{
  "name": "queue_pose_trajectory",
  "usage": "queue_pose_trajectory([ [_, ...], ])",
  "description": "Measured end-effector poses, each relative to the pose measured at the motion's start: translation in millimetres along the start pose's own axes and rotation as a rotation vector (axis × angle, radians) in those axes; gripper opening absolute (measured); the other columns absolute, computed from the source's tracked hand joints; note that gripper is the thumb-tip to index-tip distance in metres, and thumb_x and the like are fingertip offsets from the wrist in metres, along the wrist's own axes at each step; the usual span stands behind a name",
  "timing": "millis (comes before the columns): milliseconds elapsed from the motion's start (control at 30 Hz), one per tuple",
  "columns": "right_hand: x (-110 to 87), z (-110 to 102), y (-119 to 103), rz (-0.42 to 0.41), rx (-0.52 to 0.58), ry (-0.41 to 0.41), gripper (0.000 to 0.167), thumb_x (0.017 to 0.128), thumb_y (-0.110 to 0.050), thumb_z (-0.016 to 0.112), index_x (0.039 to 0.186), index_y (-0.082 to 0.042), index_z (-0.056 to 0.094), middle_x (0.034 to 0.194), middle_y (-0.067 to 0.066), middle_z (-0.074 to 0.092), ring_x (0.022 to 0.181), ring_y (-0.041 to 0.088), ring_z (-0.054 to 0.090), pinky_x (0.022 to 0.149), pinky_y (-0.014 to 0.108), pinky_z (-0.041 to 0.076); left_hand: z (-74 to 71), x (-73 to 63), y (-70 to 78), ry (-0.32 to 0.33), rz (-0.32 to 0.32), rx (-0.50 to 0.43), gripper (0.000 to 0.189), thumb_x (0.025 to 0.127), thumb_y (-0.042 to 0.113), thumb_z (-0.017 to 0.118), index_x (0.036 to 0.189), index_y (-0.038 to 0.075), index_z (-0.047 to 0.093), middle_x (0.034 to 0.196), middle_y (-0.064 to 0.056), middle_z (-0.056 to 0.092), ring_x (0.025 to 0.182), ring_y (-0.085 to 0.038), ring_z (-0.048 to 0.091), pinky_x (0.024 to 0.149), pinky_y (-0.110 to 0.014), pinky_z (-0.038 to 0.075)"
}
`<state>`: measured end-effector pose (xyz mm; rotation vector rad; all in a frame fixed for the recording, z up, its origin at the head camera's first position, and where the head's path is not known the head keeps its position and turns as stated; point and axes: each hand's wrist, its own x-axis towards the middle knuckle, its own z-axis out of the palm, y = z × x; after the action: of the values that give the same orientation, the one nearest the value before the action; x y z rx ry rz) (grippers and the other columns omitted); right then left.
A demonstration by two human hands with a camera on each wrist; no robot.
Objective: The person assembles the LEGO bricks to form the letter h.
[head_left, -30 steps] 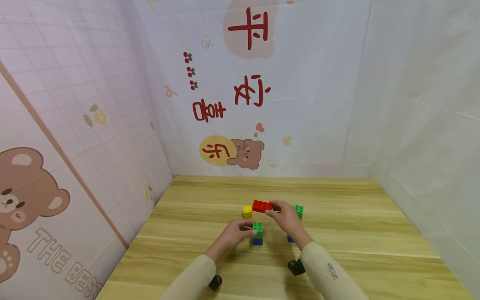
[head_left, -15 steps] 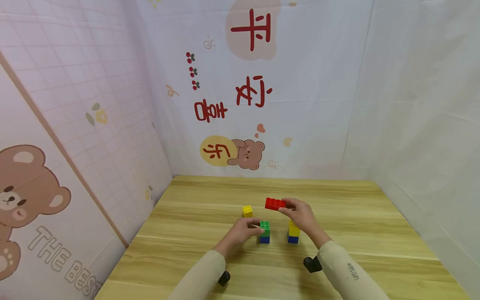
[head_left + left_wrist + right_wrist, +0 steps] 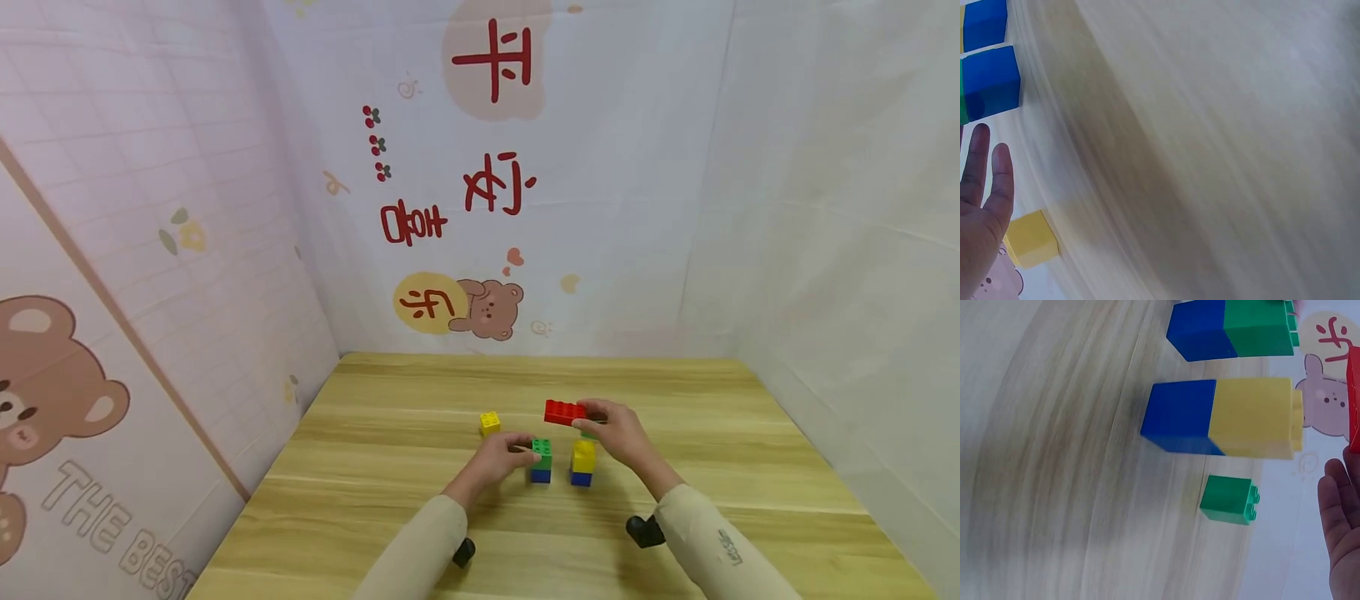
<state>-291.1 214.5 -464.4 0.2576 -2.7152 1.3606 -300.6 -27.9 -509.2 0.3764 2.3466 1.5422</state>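
My left hand [image 3: 495, 462] pinches the green brick [image 3: 542, 450] that sits on a blue brick [image 3: 541, 476], thumb in front and fingers behind. A short gap to the right stands a second pair, a yellow brick [image 3: 583, 455] on a blue brick [image 3: 581, 479]. My right hand [image 3: 624, 433] holds a flat red brick [image 3: 564, 412] by its right end, studs up, raised behind and above the two pairs. The right wrist view catches only the edge of the red brick [image 3: 1354, 400] above the fingers. In the left wrist view both blue bricks [image 3: 992, 82] show at upper left.
A single yellow brick [image 3: 490, 423] lies behind my left hand. Another green brick [image 3: 1227, 500] stands on the wooden table [image 3: 420, 383] behind the yellow pair, partly hidden by my right hand in the head view. Printed white cloth [image 3: 615, 208] hangs behind and at the sides.
My left hand has slid the green-and-blue pair rightward, narrowing the gap to the yellow-and-blue pair. My right hand has carried the red brick to the right, uncovering the yellow-and-blue pair.
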Motion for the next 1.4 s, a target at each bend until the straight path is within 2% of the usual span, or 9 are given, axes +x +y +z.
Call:
queue_pose_trajectory([
  [167,-3.1,-3,6,0.005,0.021,-0.003,0.043,0.093,-0.020,0.072,0.129,0.001,0.062,0.114,0.015,0.067,0.103,0.032,0.064,0.083,0.041,0.056,7.7,4.3,0.1,-0.007,0.039,-0.012,0.034,0.091,0.025,0.074,0.121,0.010,0.070,0.107,0.000,0.069,0.094,-0.015,0.063,0.086,-0.036,0.053],
  [433,-7.5,-7,12,0.013,0.021,-0.008,0.043,0.093,-0.022,0.072,0.129,-0.001,0.063,0.116,0.014,0.067,0.104,0.031,0.064,0.086,0.043,0.055,18.6,6.3,2.4,0.008,0.046,-0.020,0.036,0.092,0.027,0.073,0.124,0.011,0.069,0.110,0.002,0.069,0.098,-0.015,0.063,0.088,-0.038,0.054],
  [800,-9.2,-7,16,0.041,0.041,-0.031,0.046,0.092,-0.026,0.073,0.130,-0.001,0.063,0.119,0.014,0.067,0.105,0.030,0.063,0.087,0.043,0.054,23.4,6.0,5.4,0.025,0.063,-0.015,0.040,0.090,0.026,0.075,0.127,0.012,0.067,0.115,0.001,0.067,0.100,-0.017,0.063,0.086,-0.038,0.055],
  [1033,-12.4,-4,17,0.056,0.063,-0.050,0.048,0.092,-0.025,0.073,0.131,-0.001,0.062,0.120,0.014,0.067,0.104,0.029,0.064,0.087,0.042,0.055,16.5,3.4,4.1,-0.001,0.068,-0.019,0.057,0.088,0.026,0.077,0.139,0.010,0.057,0.126,-0.005,0.063,0.111,-0.025,0.060,0.092,-0.045,0.052],
  [1200,-13.2,-3,19,0.045,0.073,-0.055,0.047,0.091,-0.024,0.073,0.130,0.000,0.062,0.119,0.013,0.067,0.104,0.030,0.063,0.086,0.041,0.055,6.7,5.3,6.7,-0.010,0.085,-0.052,0.057,0.089,0.027,0.076,0.141,0.013,0.056,0.133,-0.010,0.059,0.117,-0.028,0.056,0.096,-0.047,0.049],
  [1400,-14.0,-2,19,0.032,0.066,-0.066,0.044,0.091,-0.023,0.073,0.129,-0.001,0.064,0.119,0.013,0.067,0.104,0.030,0.064,0.085,0.041,0.055,-0.1,8.1,13.1,-0.029,0.110,-0.049,0.057,0.089,0.029,0.076,0.140,0.013,0.057,0.131,-0.007,0.061,0.116,-0.025,0.056,0.097,-0.045,0.049],
])
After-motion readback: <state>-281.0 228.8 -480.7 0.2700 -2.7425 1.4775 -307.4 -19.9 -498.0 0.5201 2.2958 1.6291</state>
